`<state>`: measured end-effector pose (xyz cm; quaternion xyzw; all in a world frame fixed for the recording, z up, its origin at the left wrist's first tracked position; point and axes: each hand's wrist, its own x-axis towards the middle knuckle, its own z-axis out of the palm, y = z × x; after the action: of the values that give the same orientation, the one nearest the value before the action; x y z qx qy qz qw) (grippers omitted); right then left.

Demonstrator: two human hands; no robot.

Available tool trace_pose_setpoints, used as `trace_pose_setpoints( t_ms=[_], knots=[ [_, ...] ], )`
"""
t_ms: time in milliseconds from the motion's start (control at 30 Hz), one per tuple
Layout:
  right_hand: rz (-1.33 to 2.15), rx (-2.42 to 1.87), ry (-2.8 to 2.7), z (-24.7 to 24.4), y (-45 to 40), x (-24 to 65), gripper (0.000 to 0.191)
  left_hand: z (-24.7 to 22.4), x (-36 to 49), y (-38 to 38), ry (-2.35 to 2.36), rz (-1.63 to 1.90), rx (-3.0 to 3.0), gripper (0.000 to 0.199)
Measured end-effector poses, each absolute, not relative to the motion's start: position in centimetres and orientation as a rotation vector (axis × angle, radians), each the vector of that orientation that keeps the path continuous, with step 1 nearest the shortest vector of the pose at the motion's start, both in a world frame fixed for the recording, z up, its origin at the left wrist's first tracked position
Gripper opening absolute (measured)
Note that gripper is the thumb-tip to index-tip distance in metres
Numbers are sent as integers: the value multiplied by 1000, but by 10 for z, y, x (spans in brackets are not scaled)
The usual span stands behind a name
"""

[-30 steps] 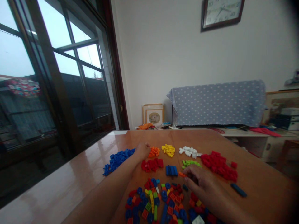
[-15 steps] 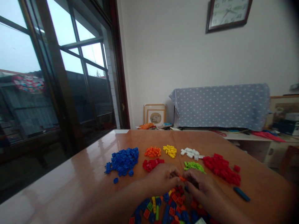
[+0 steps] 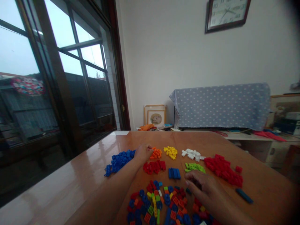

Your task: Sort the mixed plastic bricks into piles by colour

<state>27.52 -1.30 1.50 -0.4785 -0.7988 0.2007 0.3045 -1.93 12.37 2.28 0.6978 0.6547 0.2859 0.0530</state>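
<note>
My left hand (image 3: 143,153) reaches to the orange brick pile (image 3: 156,153), its fingers drawn together at the pile's left edge. What they hold, if anything, is hidden. My left wrist passes beside the blue brick pile (image 3: 120,161) and covers part of it. Over the right side of the mixed brick heap (image 3: 154,201) hovers my right hand (image 3: 202,184), fingers bent and thumb a little apart, with nothing visible between them. Just beyond its fingertips lies a small block of blue strips side by side (image 3: 174,173). Green bricks (image 3: 195,167) lie right behind that hand.
Sorted piles stand across the wooden table (image 3: 93,175): red pieces (image 3: 154,167), yellow (image 3: 170,152), white (image 3: 192,154) and a larger red pile (image 3: 223,170). A dark teal strip (image 3: 244,195) lies at the right. A cloth-covered object (image 3: 220,107) stands behind the table.
My left hand has moved away from my right hand, left and forward to the orange pile, uncovering the blue strips and more mixed bricks. My right hand has stayed nearly in place.
</note>
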Motion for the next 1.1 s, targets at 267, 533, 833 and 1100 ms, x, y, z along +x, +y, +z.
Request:
trace_pose_setpoints(
  t_ms=[267, 533, 833, 1100],
  knots=[
    [516, -1271, -2105, 16, -11, 277, 18, 9, -15, 149, 2166, 798, 2084, 15],
    [504, -1279, -2091, 19, -13, 279, 19, 10, -13, 148, 2170, 791, 2087, 21],
    [483, -1254, -2122, 23, -15, 279, 21, 24, -18, 100, 1955, 799, 2164, 25],
    [497, -1263, -2180, 20, -15, 274, 23, 34, -22, 35, 1437, 486, 2200, 25]
  ],
)
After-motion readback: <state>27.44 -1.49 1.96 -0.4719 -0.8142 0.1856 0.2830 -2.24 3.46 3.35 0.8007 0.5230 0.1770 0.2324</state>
